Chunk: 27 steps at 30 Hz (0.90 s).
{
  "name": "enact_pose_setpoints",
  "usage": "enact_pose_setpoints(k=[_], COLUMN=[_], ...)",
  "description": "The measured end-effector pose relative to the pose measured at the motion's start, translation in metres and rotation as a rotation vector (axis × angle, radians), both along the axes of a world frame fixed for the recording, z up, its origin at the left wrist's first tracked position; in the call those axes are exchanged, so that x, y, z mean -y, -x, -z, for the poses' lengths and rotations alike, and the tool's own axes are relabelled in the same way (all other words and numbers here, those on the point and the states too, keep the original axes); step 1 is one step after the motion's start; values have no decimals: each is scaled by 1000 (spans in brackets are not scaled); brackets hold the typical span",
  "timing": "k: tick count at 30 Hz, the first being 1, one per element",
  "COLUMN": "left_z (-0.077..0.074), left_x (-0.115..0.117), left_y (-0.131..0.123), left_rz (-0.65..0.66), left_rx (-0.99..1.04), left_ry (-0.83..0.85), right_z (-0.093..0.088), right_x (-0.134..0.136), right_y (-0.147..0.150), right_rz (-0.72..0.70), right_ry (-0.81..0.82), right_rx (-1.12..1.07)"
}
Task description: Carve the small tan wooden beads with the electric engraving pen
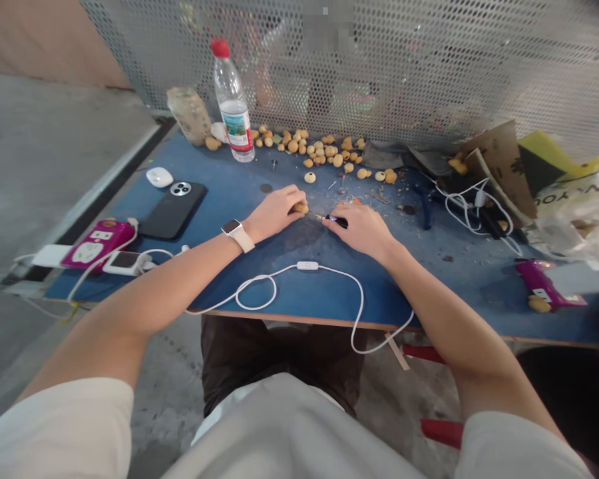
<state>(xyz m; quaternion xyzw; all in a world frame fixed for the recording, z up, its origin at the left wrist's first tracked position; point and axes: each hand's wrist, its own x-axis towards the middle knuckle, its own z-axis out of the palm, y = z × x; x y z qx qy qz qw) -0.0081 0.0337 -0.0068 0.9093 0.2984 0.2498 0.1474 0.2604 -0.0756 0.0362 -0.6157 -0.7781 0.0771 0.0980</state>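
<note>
My left hand (279, 211), with a watch on its wrist, pinches a small tan nut-like ball (300, 208) just above the blue table. Closed around the dark handle of a small tool (336, 221) is my right hand (360, 227). The tool's thin metal shaft points left, and its tip reaches the ball; whether it goes in cannot be made out. Behind my hands lies a loose pile of similar tan balls (324, 153), some with dark holes. One pale ball with a dark spot (310, 177) sits apart from the pile.
A water bottle (234, 113) stands at the back left. Left of my hands lie a phone (174, 209), a white case (160, 177) and a magenta power strip (100, 243). A white cable (307, 266) crosses the front. Blue-handled pliers (423, 207), cardboard and another magenta strip (544, 283) lie right.
</note>
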Motion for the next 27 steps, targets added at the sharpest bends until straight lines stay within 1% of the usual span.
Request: enact_pose_setpoints(k=[7, 14, 17, 23, 27], left_z=[-4, -5, -5, -7, -7], left_x=[2, 2, 2, 3, 3], left_y=[-1, 0, 0, 1, 2], left_rz=[-8, -8, -6, 7, 14], left_rx=[7, 1, -9, -28, -32], left_ry=[22, 19, 15, 13, 13], right_z=[-1, -1, -2, -12, -13], right_x=[-1, -5, -5, 0, -2], right_y=[-6, -21, -19, -12, -15], right_rz=[19, 140, 148, 170, 183], right_ry=[47, 89, 94, 134, 127], right_rx=[16, 64, 69, 95, 98])
